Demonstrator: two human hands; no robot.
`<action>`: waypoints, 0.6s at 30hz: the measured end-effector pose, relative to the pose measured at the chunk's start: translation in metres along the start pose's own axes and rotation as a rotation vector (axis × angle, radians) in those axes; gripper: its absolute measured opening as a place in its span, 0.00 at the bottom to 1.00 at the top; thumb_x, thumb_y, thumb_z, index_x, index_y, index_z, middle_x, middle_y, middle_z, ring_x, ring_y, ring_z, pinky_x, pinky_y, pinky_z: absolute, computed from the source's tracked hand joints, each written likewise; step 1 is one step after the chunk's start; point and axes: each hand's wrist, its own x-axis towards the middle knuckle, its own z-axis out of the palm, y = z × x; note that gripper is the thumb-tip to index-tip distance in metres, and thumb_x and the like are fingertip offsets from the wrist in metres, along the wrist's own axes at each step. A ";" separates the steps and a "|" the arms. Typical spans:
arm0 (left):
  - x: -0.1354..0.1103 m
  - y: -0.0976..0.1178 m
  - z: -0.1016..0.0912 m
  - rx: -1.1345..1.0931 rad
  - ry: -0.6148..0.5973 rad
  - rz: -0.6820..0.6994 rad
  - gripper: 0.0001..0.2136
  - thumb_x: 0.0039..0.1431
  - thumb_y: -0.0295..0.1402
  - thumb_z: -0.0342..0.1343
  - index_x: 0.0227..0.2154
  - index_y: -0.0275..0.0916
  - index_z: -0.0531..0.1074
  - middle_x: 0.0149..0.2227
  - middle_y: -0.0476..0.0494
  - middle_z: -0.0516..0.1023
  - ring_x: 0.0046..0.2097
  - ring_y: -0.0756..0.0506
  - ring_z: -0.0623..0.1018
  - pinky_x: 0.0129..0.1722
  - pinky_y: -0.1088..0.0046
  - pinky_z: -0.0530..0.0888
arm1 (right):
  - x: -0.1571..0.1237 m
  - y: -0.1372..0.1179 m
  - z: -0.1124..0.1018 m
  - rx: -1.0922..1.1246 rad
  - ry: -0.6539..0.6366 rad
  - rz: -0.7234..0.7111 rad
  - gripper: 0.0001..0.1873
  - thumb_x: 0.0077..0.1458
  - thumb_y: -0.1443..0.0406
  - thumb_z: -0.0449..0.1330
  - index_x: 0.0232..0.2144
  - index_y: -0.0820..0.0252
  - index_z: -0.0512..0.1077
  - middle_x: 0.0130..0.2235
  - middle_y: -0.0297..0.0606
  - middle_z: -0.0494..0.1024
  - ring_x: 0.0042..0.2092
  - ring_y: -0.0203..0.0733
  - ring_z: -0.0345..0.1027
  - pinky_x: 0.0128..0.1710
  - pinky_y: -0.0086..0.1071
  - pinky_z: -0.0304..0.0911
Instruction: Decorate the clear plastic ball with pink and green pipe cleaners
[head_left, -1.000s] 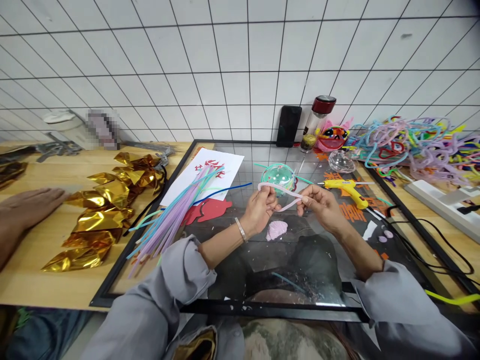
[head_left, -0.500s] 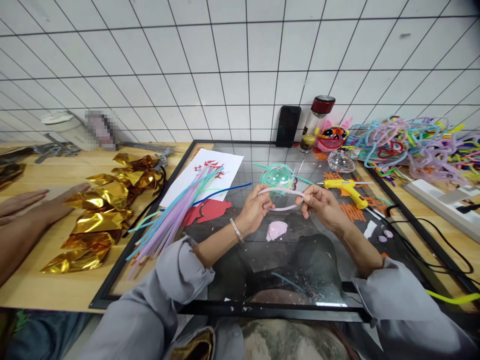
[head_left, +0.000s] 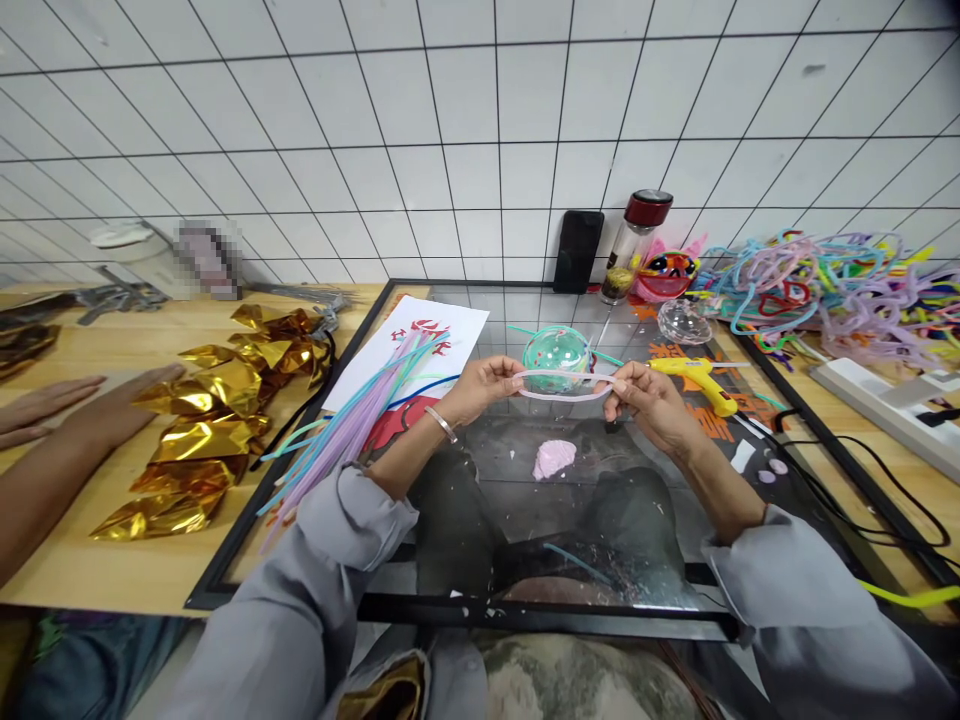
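Observation:
A pale pink pipe cleaner [head_left: 564, 397], bent into a flat narrow loop, is stretched between my hands above the glass tabletop [head_left: 517, 520]. My left hand [head_left: 484, 388] pinches its left end, and my right hand [head_left: 643, 400] pinches the right end. Just behind the loop sits a clear ball with green pipe cleaner on it [head_left: 556, 355]. A pink lump of clay-like material [head_left: 554, 460] lies below the loop. To the right of my right hand rests a yellow glue gun [head_left: 701, 382].
Pastel pipe cleaners [head_left: 352, 430] lie across white paper [head_left: 450, 335] at left. Gold foil [head_left: 202, 440] is beside another person's arms [head_left: 97, 425]. A phone [head_left: 578, 252] and a bottle [head_left: 634, 245] stand by the wall. Tangled pipe cleaners [head_left: 825, 290] and a power strip [head_left: 892, 400] are at right.
My hands have drawn a little apart, the left moving left and slightly up. The pipe cleaner loop has gone from a wide, rounded shape to a flatter, narrower one.

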 end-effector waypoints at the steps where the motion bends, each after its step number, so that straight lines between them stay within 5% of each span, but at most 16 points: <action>1: 0.002 -0.002 0.001 0.032 0.015 0.018 0.18 0.43 0.40 0.70 0.31 0.34 0.73 0.29 0.49 0.75 0.31 0.52 0.74 0.36 0.75 0.72 | 0.002 0.002 -0.001 -0.017 -0.003 -0.001 0.19 0.46 0.51 0.69 0.26 0.58 0.69 0.31 0.36 0.82 0.21 0.34 0.69 0.23 0.30 0.60; 6: 0.008 -0.009 0.001 0.197 0.137 0.118 0.20 0.48 0.33 0.66 0.45 0.35 0.73 0.28 0.53 0.68 0.31 0.54 0.69 0.33 0.78 0.68 | 0.014 0.012 -0.007 -0.137 0.042 -0.047 0.21 0.46 0.48 0.68 0.26 0.56 0.67 0.30 0.35 0.80 0.23 0.35 0.69 0.25 0.30 0.60; 9: 0.010 -0.010 -0.001 0.296 0.130 0.168 0.21 0.53 0.31 0.62 0.51 0.35 0.71 0.30 0.52 0.67 0.31 0.53 0.67 0.33 0.77 0.67 | 0.020 0.014 -0.011 -0.269 0.081 -0.178 0.21 0.47 0.47 0.67 0.25 0.56 0.69 0.40 0.39 0.79 0.32 0.39 0.72 0.32 0.33 0.64; 13: 0.013 -0.009 -0.004 0.382 0.110 0.252 0.17 0.55 0.30 0.59 0.48 0.35 0.74 0.32 0.49 0.66 0.33 0.52 0.68 0.36 0.75 0.69 | 0.028 0.011 -0.015 -0.415 0.088 -0.303 0.17 0.51 0.50 0.65 0.26 0.56 0.70 0.50 0.41 0.74 0.50 0.47 0.70 0.48 0.40 0.64; 18: 0.017 -0.011 -0.002 0.345 0.110 0.250 0.15 0.54 0.29 0.59 0.46 0.34 0.73 0.31 0.50 0.67 0.33 0.51 0.69 0.36 0.75 0.69 | 0.037 0.015 -0.016 -0.344 0.063 -0.251 0.18 0.50 0.49 0.66 0.26 0.56 0.69 0.49 0.42 0.77 0.52 0.50 0.70 0.52 0.43 0.62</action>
